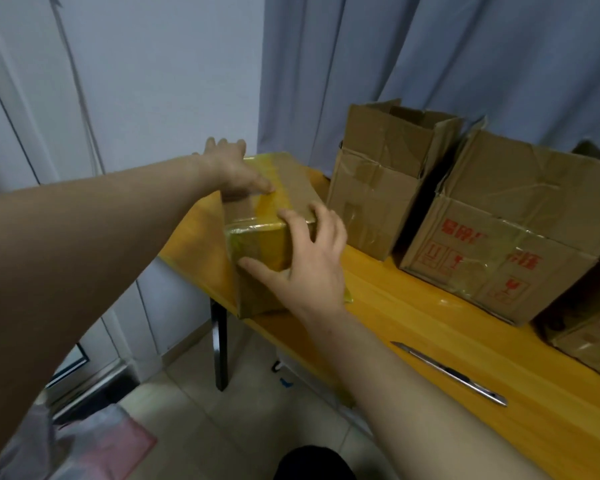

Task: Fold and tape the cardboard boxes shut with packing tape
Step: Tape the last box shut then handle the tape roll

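A small cardboard box [291, 183] wrapped in yellowish tape stands at the left end of the yellow table [413, 317]. My left hand [229, 164] lies over its far left top edge, thumb pressing on the tape strip. My right hand [305, 261] presses flat against the near side of the box, fingers spread, fingertips reaching the top edge. No tape roll shows in view.
An open brown box [385, 178] with raised flaps stands behind, and a larger box with red print [506, 233] to its right. Another box [589, 337] sits at the right edge. A utility knife [454, 374] lies near the table's front edge. Curtain behind; tiled floor below.
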Tool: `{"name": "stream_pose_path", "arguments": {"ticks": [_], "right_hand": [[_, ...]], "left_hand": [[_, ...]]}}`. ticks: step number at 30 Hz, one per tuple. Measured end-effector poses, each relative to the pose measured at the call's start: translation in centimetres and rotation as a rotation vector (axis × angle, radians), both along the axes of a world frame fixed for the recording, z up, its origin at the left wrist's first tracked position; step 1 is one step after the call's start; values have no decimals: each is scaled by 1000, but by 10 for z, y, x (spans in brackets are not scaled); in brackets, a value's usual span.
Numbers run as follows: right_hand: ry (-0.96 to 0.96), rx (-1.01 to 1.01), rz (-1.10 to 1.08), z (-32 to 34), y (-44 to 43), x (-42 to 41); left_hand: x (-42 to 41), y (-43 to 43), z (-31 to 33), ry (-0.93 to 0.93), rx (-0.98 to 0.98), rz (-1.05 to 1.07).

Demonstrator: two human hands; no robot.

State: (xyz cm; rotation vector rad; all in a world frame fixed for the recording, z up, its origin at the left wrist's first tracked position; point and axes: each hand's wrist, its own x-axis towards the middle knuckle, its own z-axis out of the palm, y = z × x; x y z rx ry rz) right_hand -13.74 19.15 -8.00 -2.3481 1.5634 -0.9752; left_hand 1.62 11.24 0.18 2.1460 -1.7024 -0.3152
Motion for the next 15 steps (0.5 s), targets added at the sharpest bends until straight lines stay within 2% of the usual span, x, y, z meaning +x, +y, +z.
{"name": "stream_pose_path", "arguments": {"ticks": [2, 5, 7, 9, 11, 13, 15], "right_hand": [[-72, 13, 28, 3, -12, -15], [-197, 57, 159, 14, -33, -45], [-248, 140, 188, 32, -42, -48], [-104, 287, 165, 48, -37, -35], [182, 376, 145, 54, -19, -9], [331, 312, 120, 48, -5, 9], [358, 225, 72, 41, -3, 13]], "left_hand": [[9, -7, -1, 38, 36, 2], [23, -11, -7, 331, 57, -55], [32, -10, -16, 422, 39, -32], [41, -13, -23, 436, -27, 63], [50, -14, -24, 456, -83, 145], [56, -19, -24, 526, -88, 111], [57, -22, -25, 534, -58, 38]]}}
